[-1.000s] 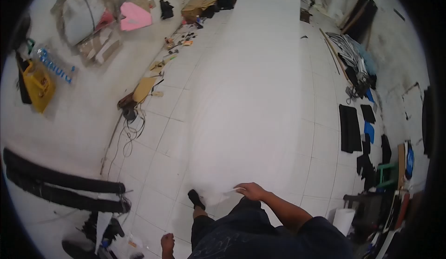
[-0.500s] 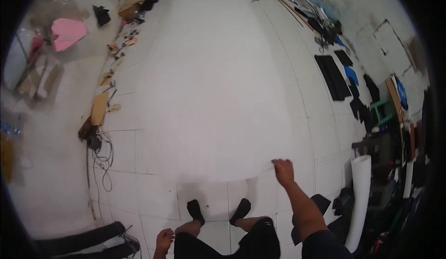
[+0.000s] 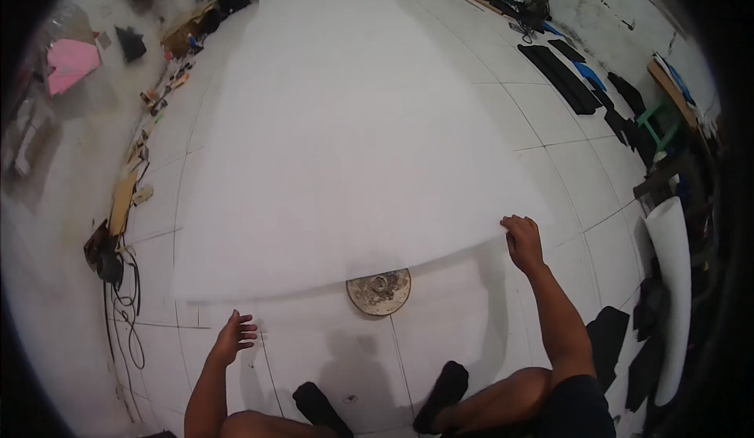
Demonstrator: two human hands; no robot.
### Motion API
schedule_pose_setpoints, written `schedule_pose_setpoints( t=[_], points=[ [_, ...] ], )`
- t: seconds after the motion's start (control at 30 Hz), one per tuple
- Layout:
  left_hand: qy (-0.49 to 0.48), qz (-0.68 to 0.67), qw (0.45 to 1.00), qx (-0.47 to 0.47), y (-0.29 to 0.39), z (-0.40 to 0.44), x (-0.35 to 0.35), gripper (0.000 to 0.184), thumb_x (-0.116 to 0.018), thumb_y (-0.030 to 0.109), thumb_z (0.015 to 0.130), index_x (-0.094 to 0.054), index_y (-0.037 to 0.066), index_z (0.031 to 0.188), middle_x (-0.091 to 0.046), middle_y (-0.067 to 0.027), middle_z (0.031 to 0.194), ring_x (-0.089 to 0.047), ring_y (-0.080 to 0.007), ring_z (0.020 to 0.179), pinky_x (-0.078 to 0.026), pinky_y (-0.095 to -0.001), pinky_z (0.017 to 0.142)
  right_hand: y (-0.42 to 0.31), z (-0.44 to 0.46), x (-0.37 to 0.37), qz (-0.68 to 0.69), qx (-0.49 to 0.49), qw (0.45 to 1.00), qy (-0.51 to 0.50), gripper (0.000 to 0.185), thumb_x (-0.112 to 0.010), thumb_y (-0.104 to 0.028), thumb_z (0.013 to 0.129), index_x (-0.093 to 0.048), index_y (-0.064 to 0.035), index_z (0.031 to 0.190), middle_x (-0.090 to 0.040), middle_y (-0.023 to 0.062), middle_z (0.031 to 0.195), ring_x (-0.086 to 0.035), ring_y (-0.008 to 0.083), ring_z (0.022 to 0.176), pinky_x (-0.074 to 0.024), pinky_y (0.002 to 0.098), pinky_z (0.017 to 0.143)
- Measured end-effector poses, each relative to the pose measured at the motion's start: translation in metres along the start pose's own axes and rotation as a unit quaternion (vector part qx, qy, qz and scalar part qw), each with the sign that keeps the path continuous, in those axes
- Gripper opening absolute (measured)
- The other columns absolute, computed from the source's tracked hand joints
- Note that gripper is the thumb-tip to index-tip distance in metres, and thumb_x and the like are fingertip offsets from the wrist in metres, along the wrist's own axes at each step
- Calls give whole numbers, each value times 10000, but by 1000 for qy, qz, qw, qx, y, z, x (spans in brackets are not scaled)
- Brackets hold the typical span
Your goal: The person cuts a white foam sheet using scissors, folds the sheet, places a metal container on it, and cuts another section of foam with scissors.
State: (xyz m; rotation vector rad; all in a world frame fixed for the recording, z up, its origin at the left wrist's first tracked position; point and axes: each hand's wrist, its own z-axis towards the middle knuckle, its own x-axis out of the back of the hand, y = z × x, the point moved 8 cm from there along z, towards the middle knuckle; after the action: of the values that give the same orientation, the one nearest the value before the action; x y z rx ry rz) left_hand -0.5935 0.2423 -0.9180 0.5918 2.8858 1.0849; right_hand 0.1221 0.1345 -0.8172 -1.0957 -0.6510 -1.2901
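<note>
Most of the white sheet (image 3: 353, 139) already lies spread over the tiled floor (image 3: 542, 116), running from just ahead of both hands up to the top of the view, and it looks fairly smooth there. What seems left is the near edge: it slants between the hands and looks raised on the right, with a shadow under it. The right hand (image 3: 524, 241) pinches that edge near its corner, thumb and fingers closed on it. The left hand (image 3: 234, 336) holds nothing — its fingers are spread, just short of the sheet's other near corner, which no hand holds. So the far part looks settled, while this near strip does not yet lie flat. Between the hands, a round disc (image 3: 379, 296) sits partly behind the edge and seems the main thing in the way; whether the sheet touches it I cannot tell. The person's two feet, in dark socks (image 3: 444, 399), are nearer than the disc, apart from the sheet. Well out to the left of the left hand lie loose cables (image 3: 133, 336) and, farther ahead, a piece of cardboard (image 3: 122, 202). Beyond the right hand, toward the wall, are black pieces (image 3: 558, 80), a green stool (image 3: 658, 130) and a white roll (image 3: 673, 304) — all apart from the sheet.
</note>
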Motion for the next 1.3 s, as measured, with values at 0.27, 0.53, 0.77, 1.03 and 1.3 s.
schedule_pose_setpoints(
  t=[0.27,0.53,0.77,1.03,1.3],
  points=[
    [58,-369,928,-22,-4,77,-25,895,-584,688,825,-352,47,1404,-463,-247,1284,-504,-336,1167,-464,-475,967,8,-18,-22,-62,-47,995,-54,257,-576,-39,873,-616,-116,1115,-644,69,1162,-530,300,1212,-293,518,1091],
    [89,-485,854,-166,-14,142,-17,413,-741,357,838,-498,61,993,-476,-74,862,-528,-163,788,-493,-280,638,14,3,-8,-79,-105,991,28,267,-618,-47,831,-619,-101,1093,-637,111,1099,-578,303,1069,-399,513,975],
    [108,-441,886,-96,-9,114,-44,404,-679,443,856,-510,78,897,-516,-69,825,-518,-181,688,-448,-335,602,-90,-12,-48,5,7,998,-57,299,-728,-207,760,-600,-79,997,-633,120,888,-621,315,882,-500,419,754],
    [304,1,946,-117,-15,114,-23,667,-602,516,874,-570,-138,1003,-605,-198,1001,-545,-275,936,-445,-407,869,-259,8,-95,-16,80,962,-260,598,-564,-613,861,-543,-61,1089,-644,159,908,-650,317,855,-523,444,698],
    [262,41,962,-67,-10,100,-30,701,-592,532,878,-561,-143,1063,-599,-221,1069,-542,-282,1004,-435,-404,896,-291,12,-130,-54,117,950,-283,464,-607,-517,872,-504,-72,956,-644,132,767,-659,318,685,-521,429,587]
  ],
)
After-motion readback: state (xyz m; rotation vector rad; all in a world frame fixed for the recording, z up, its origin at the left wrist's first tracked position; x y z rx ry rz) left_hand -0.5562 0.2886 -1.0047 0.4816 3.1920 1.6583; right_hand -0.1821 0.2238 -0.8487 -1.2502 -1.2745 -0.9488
